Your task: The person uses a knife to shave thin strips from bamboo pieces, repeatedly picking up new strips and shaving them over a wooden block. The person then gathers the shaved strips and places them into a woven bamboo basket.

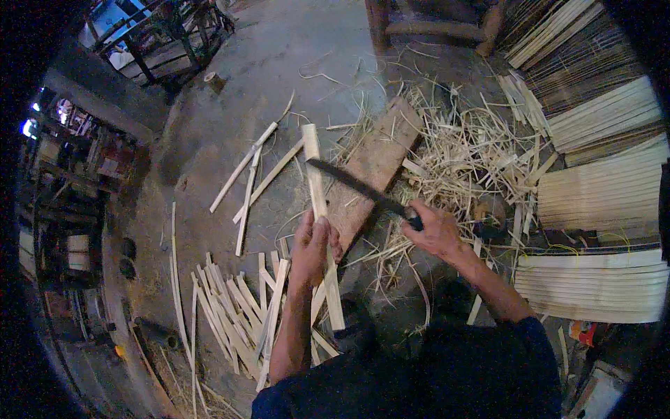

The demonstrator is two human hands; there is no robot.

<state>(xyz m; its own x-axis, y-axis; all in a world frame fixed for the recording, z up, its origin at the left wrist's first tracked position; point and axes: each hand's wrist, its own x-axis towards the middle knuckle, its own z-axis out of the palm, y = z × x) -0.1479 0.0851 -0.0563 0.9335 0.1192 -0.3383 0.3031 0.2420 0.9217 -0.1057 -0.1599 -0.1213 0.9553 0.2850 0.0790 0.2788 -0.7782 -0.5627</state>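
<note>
My left hand (315, 244) is closed around a pale bamboo strip (315, 185) that points away from me, its lower end running down past my wrist. In my right hand (438, 236) is the dark handle of a long-bladed knife (363, 186). The blade reaches leftward, and its tip lies at the strip's upper part. Whether it cuts in or only touches, I cannot tell. Beneath the blade, a wooden plank (380, 157) lies slantwise on the floor. Several split bamboo strips (234, 314) are heaped by my left forearm, and a few loose strips (255, 174) lie farther off.
Thin shavings (460, 157) are piled right of the plank. Bundled slat mats (593, 283) line the right side. A wooden stool or bench leg (379, 28) stands at the back, with a short cut piece (213, 82) on the floor at far left. Cluttered shelving (63, 230) fills the left edge.
</note>
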